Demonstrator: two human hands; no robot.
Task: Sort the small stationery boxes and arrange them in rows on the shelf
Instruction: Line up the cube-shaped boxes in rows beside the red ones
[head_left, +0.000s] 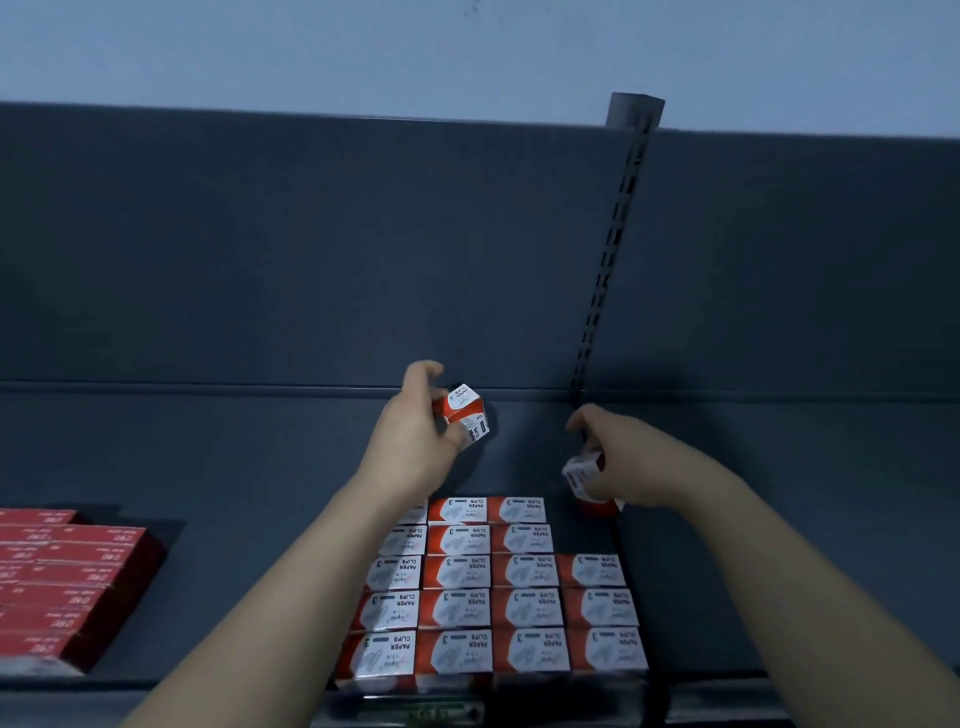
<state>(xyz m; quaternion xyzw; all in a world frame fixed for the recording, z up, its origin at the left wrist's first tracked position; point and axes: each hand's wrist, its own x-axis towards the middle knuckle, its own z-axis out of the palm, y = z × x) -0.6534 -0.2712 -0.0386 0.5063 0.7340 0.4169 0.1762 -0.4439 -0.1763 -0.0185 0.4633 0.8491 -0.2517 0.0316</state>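
A block of paper-clip boxes (491, 587) lies flat at the front edge of the shelf (249, 545). Their white-and-red tops read "PAPER CLIPS" and "3". They are packed touching in four columns: three run five deep, the rightmost only three. The left grip (410, 436) holds a raised box (465, 413), tilted corner-up, above the block's back row. The right grip (618, 462) pinches a blurred box (581, 473), also tilted, just behind the short column. Flat red boxes (67, 582) sit packed at the shelf's left end.

The shelved red-and-white boxes (457, 654) read "PAPER CLIPS" and "3"; print on the red packs (67, 571) is illegible.
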